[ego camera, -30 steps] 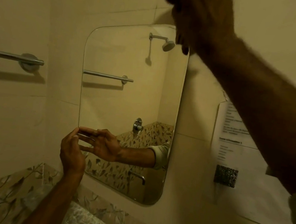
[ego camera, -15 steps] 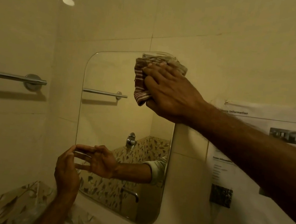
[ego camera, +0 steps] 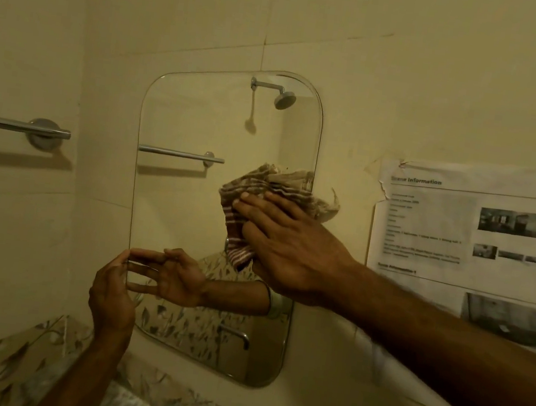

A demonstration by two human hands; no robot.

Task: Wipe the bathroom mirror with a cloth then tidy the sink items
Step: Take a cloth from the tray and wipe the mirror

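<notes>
A frameless mirror (ego camera: 198,125) with rounded corners hangs on the tiled wall. My right hand (ego camera: 287,249) presses a striped brown-and-white cloth (ego camera: 272,186) flat against the mirror's right side, about mid-height. My left hand (ego camera: 111,294) grips the mirror's lower left edge, fingers wrapped around the glass. Both hands are reflected in the mirror, along with a shower head and a towel rail. The sink and its items are out of view.
A chrome towel rail (ego camera: 31,129) is fixed to the left wall. Printed paper sheets (ego camera: 466,235) are taped to the wall right of the mirror. A leaf-patterned tile band (ego camera: 17,364) runs below.
My right hand has slid the cloth down from the mirror's top right corner to its middle right. The left hand has stayed on the mirror's edge.
</notes>
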